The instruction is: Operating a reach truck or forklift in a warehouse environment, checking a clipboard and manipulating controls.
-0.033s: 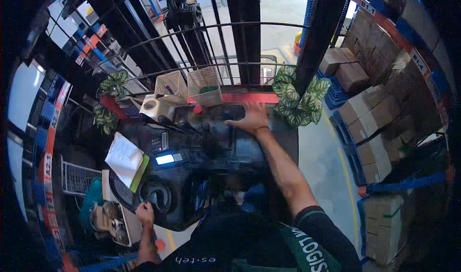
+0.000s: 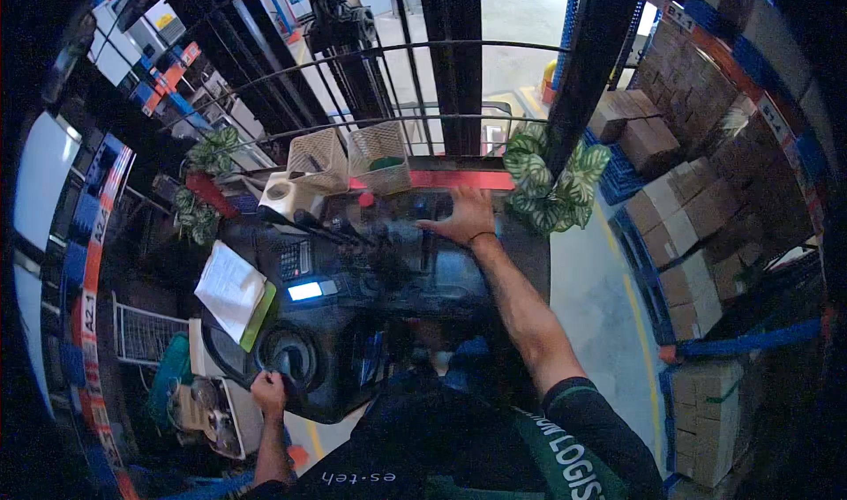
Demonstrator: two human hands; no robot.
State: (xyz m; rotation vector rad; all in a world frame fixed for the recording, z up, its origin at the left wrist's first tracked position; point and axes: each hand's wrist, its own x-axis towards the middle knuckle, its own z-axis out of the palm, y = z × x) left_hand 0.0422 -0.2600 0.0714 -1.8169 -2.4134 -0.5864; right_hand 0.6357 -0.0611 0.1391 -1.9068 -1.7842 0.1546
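My right hand is open, fingers and thumb spread, over the black dashboard near a red knob. My left hand is closed at the lower left, beside a black round wheel; what its fingers hold is too hidden to name. A clipboard with papers lies above it, near a keypad and a lit display. A white roll holder stands behind them, beside two mesh baskets.
Leafy plants flank the dashboard. Black bars cross ahead. Racks with stacked cartons line the right, beside a floor strip with a yellow line. Another rack and a wire basket are at the left.
The picture is a little darker and shifted very slightly. Both hands keep almost the same place and shape.
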